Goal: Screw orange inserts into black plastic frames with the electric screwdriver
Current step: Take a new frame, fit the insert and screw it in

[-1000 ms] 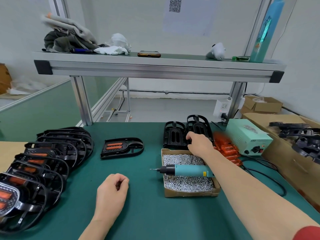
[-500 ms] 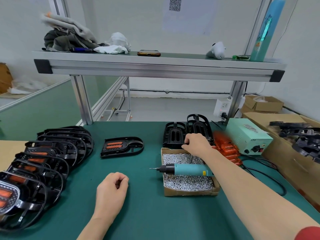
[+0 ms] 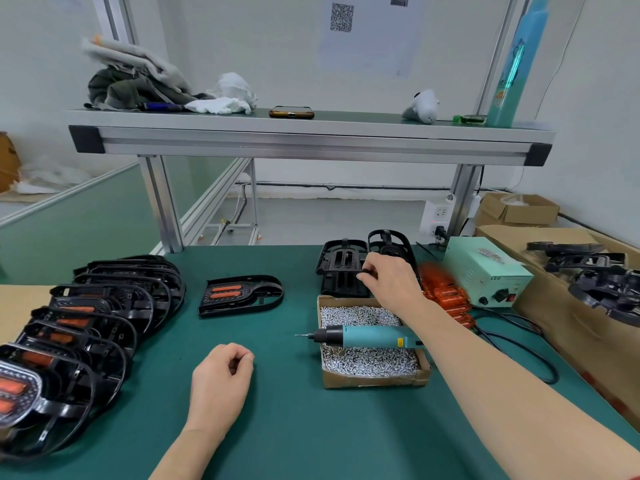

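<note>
Head view: right hand (image 3: 391, 284) has slid a little left since a second ago and now pinches the edge of the front frame (image 3: 341, 271) at 1 o'clock, fingers curled round it. This looks like picking a fresh frame to start the next piece. Left hand (image 3: 221, 382) stays at 6 o'clock in a loose fist on the mat (image 3: 294, 427), nothing visible in it. Screwdriver (image 3: 367, 336) lies untouched across the screw box (image 3: 374, 382) at 3 o'clock, as before. Inserts (image 3: 445, 294) sit at 2 o'clock, just right of the hand.
</note>
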A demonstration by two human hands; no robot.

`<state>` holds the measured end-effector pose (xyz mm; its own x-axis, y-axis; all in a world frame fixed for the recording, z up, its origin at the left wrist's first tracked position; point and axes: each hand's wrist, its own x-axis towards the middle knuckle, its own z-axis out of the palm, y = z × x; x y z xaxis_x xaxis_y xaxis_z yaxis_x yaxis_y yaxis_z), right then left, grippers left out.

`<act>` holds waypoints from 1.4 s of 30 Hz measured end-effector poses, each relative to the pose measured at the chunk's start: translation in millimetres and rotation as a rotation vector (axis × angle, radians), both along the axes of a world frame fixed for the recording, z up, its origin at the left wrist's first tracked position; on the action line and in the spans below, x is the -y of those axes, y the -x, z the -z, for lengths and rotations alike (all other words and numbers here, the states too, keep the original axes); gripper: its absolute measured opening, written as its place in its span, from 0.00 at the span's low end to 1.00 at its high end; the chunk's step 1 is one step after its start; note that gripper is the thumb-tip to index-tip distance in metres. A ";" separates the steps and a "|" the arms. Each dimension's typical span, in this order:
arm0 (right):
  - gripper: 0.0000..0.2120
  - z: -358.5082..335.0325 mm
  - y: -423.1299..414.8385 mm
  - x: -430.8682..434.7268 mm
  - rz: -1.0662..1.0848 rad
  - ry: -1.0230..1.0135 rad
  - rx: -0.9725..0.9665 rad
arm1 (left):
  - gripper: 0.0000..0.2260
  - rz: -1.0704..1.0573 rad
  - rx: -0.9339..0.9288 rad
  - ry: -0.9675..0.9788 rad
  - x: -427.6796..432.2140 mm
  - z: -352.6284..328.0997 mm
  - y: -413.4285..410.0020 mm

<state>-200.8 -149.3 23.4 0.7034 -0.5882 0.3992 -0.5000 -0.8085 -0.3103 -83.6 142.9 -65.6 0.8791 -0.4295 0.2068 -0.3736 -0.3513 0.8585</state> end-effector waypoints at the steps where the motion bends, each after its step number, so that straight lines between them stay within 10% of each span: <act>1: 0.08 -1.5 2.4 -2.1 -0.009 0.002 0.018 | 0.11 0.000 0.006 -0.003 0.1 0.3 -0.4; 24: 0.05 -17.3 100.2 -130.7 -0.278 -0.034 0.282 | 0.07 0.038 0.204 -0.053 -2.9 -5.9 16.7; 30: 0.05 2.1 115.1 -146.4 -0.264 0.040 0.283 | 0.35 0.155 0.500 0.133 -3.7 -7.3 64.3; 42: 0.16 9.7 118.9 -159.5 -0.357 0.029 0.405 | 0.02 0.050 0.467 0.414 -1.4 -27.3 93.6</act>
